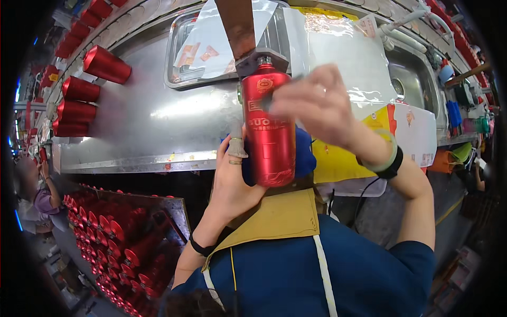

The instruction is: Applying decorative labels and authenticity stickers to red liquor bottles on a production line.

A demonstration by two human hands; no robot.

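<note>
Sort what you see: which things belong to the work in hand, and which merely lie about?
Work in hand:
red bottle
left hand, at its side
right hand, blurred, over it
perhaps red containers on the bench

Probably just lying about:
white sheets
yellow sheet
orange container

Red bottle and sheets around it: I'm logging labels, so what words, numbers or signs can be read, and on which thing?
Red bottle: pale lettering and an emblem; some large letters are legible, but I won't copy printed wording.
Far-left white sheet: reddish print, too small to read.
Far-right white sheet: reddish marks, too small.
Any other print: too small or blurred.
</note>
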